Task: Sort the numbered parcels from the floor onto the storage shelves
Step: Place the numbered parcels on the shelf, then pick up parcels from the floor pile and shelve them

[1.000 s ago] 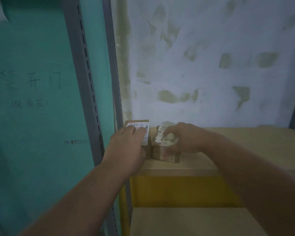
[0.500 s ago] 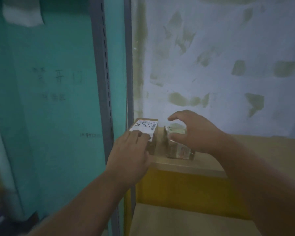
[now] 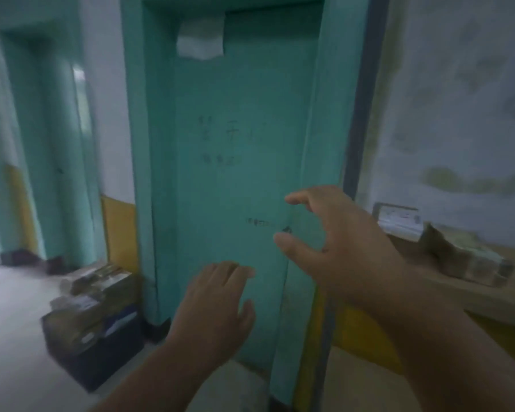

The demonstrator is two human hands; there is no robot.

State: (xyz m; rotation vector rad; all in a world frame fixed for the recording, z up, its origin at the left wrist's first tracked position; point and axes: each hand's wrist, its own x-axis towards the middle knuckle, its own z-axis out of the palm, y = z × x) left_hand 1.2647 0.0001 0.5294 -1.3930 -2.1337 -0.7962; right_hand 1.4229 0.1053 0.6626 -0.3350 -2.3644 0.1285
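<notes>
Two small cardboard parcels sit side by side on the wooden shelf [image 3: 488, 298] at the right: one with a white label [image 3: 399, 220] on top, and a taped one [image 3: 464, 257] to its right. My left hand [image 3: 214, 307] floats in front of the teal door with straight fingers and holds nothing. My right hand [image 3: 333, 236] is higher, fingers and thumb spread in a loose curve, empty, left of the parcels. A pile of parcels [image 3: 95, 295] rests on the floor at the lower left, in and on a dark crate [image 3: 101, 361].
A teal door [image 3: 235, 144] fills the middle, with a white paper [image 3: 199, 40] taped near its top. A grey shelf upright [image 3: 360, 114] stands between door and shelf. A lower shelf board [image 3: 360, 382] lies beneath. Pale floor [image 3: 15, 307] spreads at the left.
Both hands have come off the two parcels on the shelf and drawn back to the left. The view has swung left, bringing the door and the floor pile into sight.
</notes>
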